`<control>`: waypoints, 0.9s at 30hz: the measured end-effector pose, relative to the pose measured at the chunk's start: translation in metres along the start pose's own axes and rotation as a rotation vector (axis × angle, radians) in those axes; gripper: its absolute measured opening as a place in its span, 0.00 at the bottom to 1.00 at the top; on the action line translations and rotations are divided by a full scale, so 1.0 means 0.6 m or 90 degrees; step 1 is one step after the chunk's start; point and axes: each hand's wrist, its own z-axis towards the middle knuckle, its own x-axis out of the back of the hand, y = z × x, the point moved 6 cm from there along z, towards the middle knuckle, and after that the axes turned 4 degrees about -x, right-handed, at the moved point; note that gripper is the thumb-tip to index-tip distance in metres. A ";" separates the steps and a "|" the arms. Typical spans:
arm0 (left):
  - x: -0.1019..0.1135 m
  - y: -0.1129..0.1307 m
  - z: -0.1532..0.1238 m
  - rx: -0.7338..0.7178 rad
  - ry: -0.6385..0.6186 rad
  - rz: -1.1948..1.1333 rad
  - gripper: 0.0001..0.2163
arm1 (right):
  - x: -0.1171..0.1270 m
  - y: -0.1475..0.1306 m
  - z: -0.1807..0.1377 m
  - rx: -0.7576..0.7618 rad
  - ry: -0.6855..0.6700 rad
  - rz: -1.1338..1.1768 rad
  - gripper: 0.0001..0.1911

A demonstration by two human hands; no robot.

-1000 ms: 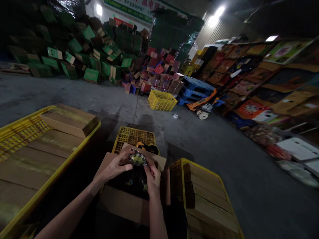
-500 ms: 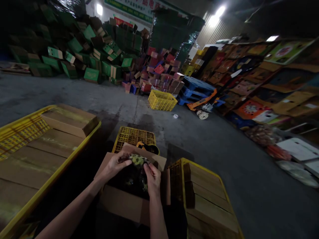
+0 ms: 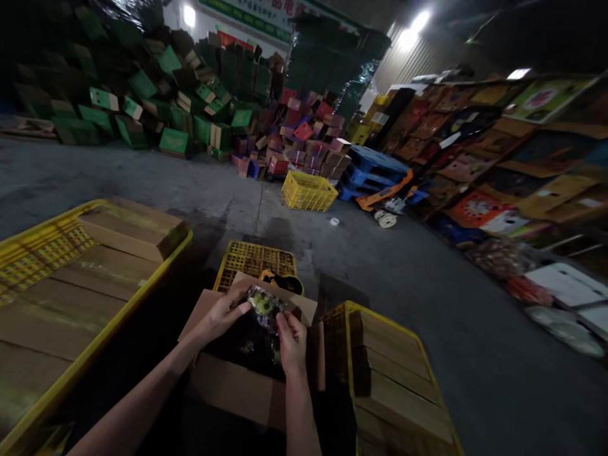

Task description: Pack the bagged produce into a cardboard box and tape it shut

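Between my hands is a shiny clear plastic bag [image 3: 263, 305] with greenish-yellow contents, whose kind is too dim to tell. My left hand [image 3: 224, 315] pinches its left end, thumb against the fingers. At its right end my right hand [image 3: 291, 335] is closed on the plastic in the same way. Both hands are over an open cardboard box [image 3: 240, 386] with its flaps folded out. Dark, glossy stuff with a few pale spots fills the inside of the box; I cannot make out what it is.
A yellow crate [image 3: 102, 329] of closed cartons stands on the left, another yellow crate [image 3: 422, 342] of cartons on the right. Beyond the box are an upturned yellow crate [image 3: 256, 258] and a black-and-yellow tape dispenser [image 3: 285, 282]. Farther off stands a pallet jack [image 3: 389, 193].
The plastic bag has tilted and spread between my hands, showing more of its shiny surface. My hands have shifted only slightly.
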 end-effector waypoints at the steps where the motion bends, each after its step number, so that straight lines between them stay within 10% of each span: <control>1: 0.000 0.002 0.000 0.002 -0.004 0.011 0.21 | 0.000 0.002 0.001 -0.002 -0.003 0.006 0.20; 14: 0.004 -0.013 -0.007 0.038 0.008 -0.057 0.21 | -0.004 0.006 0.001 -0.017 -0.020 0.049 0.21; 21: 0.012 -0.007 -0.006 0.020 0.048 -0.054 0.21 | -0.026 -0.027 -0.010 0.018 -0.065 0.037 0.45; 27: 0.014 0.002 -0.005 0.041 0.046 -0.037 0.20 | -0.021 -0.019 -0.010 0.005 -0.082 -0.005 0.22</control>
